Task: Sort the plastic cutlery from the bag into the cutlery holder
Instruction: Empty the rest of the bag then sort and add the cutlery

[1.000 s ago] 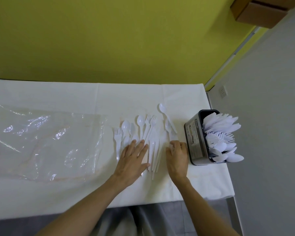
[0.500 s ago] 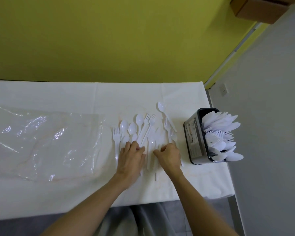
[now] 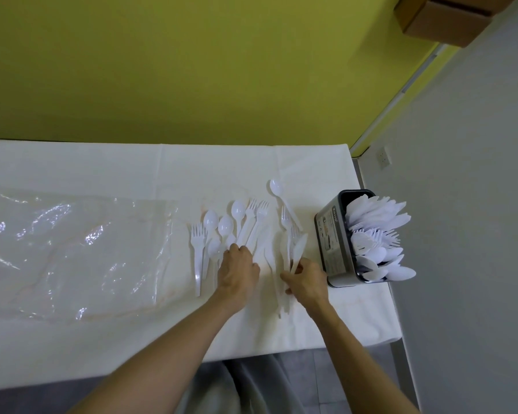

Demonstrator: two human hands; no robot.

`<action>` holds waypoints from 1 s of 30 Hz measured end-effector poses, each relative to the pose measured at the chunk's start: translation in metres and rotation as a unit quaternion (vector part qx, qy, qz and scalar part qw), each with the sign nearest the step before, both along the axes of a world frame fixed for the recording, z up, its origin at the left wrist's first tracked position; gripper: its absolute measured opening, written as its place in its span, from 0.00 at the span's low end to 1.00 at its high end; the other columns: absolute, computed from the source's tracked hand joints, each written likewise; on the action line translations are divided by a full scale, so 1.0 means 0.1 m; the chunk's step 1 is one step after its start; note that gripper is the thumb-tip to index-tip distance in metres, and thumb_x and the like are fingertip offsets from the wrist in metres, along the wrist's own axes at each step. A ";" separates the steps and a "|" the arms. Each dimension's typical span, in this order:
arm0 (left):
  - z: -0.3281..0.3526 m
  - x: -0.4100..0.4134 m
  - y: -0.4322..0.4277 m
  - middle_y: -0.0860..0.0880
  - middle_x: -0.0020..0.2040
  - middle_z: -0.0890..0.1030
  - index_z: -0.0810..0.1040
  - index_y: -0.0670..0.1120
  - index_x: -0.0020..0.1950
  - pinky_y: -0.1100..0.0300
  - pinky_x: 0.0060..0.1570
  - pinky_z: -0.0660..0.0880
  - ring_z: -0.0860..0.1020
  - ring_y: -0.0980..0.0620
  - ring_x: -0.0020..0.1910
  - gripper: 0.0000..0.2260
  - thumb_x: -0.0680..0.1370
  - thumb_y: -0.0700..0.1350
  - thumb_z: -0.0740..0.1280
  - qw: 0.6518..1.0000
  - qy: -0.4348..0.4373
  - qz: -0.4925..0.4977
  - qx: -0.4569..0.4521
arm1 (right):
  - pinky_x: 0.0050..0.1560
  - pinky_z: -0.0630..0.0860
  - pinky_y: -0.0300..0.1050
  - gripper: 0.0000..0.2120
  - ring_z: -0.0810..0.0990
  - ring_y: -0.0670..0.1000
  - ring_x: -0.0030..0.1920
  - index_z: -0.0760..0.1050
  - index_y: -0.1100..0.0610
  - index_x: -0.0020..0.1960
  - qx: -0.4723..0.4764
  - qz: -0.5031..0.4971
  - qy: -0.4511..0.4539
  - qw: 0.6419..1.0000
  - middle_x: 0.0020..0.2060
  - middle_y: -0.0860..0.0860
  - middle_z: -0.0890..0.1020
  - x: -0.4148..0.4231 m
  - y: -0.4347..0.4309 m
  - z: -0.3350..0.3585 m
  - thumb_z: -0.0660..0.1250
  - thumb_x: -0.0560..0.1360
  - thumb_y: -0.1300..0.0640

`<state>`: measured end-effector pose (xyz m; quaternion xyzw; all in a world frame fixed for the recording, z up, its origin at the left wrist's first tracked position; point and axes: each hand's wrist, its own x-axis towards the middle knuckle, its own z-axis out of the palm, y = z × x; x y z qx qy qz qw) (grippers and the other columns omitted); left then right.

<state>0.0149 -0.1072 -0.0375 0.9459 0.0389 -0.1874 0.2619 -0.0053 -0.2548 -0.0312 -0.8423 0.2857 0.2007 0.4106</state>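
A yellow-green wall backs a worktop (image 3: 102, 168) draped in a white cloth, with a grey wall and a cardboard box (image 3: 449, 19) up at the right. The clear plastic bag (image 3: 72, 252) lies flat and looks emptied on the left part of the cloth. White plastic cutlery is spread loose in the middle: forks (image 3: 198, 246) and spoons (image 3: 225, 227) fanned with their heads pointing away from the person, and one spoon (image 3: 277, 189) lying apart, further back. The cutlery holder (image 3: 332, 237), a dark box with a label on its side, stands at the right end of the worktop, already crowded with white pieces, knives towards the back, forks in the middle, spoons nearest.

The left hand (image 3: 238, 268) rests palm-down on the handles of the middle pieces, fingers curled, apparently steadying or gathering them; whether it grips any one piece cannot be told. The right hand (image 3: 307, 280) pinches the handle of a plastic knife (image 3: 298, 253), its blade raised and slanting towards the holder, with other handles lying just under the fingers.

The step in hand looks like picking out the knives from the spread. Next would call for lifting that knife clear of its neighbours and carrying it to the holder's back section, handle down, without knocking the packed pieces that lean out over the rim
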 end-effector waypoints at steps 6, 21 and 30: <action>0.07 -0.14 0.13 0.49 0.30 0.66 0.63 0.43 0.30 0.63 0.26 0.60 0.65 0.53 0.28 0.14 0.72 0.42 0.64 0.995 0.020 0.065 -0.078 | 0.40 0.84 0.52 0.07 0.84 0.56 0.37 0.78 0.62 0.44 -0.046 0.048 0.017 0.998 0.38 0.57 0.82 0.00 0.05 0.02 0.71 0.69 0.61; 0.43 -0.01 0.30 0.54 0.39 0.83 0.77 0.54 0.45 0.51 0.50 0.79 0.82 0.54 0.39 0.03 0.75 0.47 0.70 0.944 -0.014 0.176 -0.279 | 0.42 0.83 0.49 0.06 0.85 0.53 0.37 0.78 0.63 0.47 -0.031 0.110 -0.011 0.993 0.41 0.56 0.84 0.14 0.18 0.38 0.68 0.73 0.60; 0.98 0.45 -0.30 0.44 0.44 0.86 0.78 0.43 0.46 0.48 0.55 0.80 0.85 0.50 0.45 0.03 0.76 0.41 0.70 0.861 -0.043 0.138 -0.487 | 0.41 0.82 0.39 0.02 0.85 0.50 0.38 0.80 0.66 0.44 0.284 -0.222 -0.235 0.903 0.37 0.58 0.86 0.31 -0.74 1.75 0.71 0.73 0.68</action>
